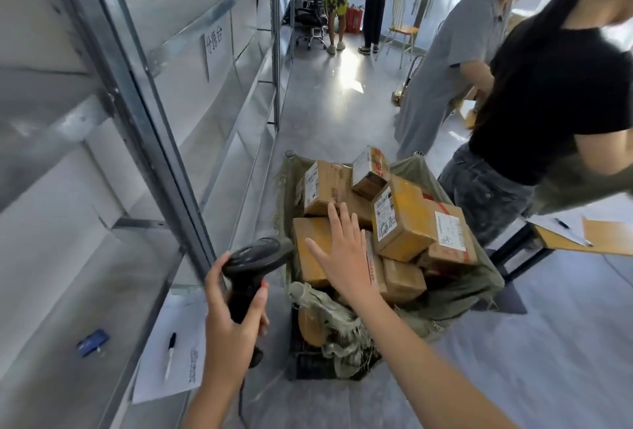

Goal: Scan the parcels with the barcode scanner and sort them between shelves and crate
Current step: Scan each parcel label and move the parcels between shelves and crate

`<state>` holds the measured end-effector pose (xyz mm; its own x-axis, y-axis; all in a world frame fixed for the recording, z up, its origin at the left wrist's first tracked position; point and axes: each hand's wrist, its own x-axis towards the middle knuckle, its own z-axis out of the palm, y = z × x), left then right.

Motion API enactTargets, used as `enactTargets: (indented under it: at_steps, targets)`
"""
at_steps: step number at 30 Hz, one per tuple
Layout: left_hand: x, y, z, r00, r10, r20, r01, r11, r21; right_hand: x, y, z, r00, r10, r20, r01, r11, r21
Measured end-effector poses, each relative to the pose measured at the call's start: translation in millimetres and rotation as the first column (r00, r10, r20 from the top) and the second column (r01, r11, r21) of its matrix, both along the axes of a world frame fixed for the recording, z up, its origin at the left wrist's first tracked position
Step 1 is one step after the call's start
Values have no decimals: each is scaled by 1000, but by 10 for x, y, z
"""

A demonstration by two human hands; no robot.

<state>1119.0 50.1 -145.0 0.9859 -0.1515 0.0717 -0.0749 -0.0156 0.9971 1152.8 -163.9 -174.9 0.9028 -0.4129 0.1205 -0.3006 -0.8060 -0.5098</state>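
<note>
While the pile waits: parcels [376,219] heap in a cloth-lined crate [455,295], floor at centre frame.
Nearest box: brown carton [311,250] at nine o'clock of the heap, no label visible on its top.
Right hand [342,250]: fingers straight and spread, over that carton; contact cannot be told.
Left hand [233,319]: curled round the barcode scanner [255,267], at nine o'clock of the crate, head aimed toward the boxes.
Shelves [113,257]: at nine o'clock, holding a paper sheet [171,350], pen [170,353] and a blue item [92,343].
Doing it well: probably take one carton, turn its label up, then aim the scanner squarely.
Hard to see: lower parcels buried; label print unreadable; the crate's base hidden by cloth; bystanders at one o'clock cut off.
</note>
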Motion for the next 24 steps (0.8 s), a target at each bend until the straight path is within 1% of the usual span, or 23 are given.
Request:
enactTargets:
  at_steps: [6,9,12,16,19,24]
  targets:
    - [-572,240,190,990,128,62,-130,991,19,-456,332,157,980,183,72,-175,979,-107]
    - [-1031,331,197,972,217,91,-219,976,6,-761,449,154,943,300,145,-285,952,-114]
    - [-1677,381,106,938,336,89,-336,942,-24,-1208,589,107,884,417,212,-399,909,-124]
    - [-2537,514,76,870,482,99,-484,875,-4,-1868,890,98,797,562,220,-551,827,-117]
    - [-2973,736,265,808,576,125,-581,814,-3,-2247,1169,198,721,656,224,-653,751,-95]
    - [-3576,1218,699,694,679,239,-700,714,5,-2679,1739,479,572,779,255,-793,605,-68]
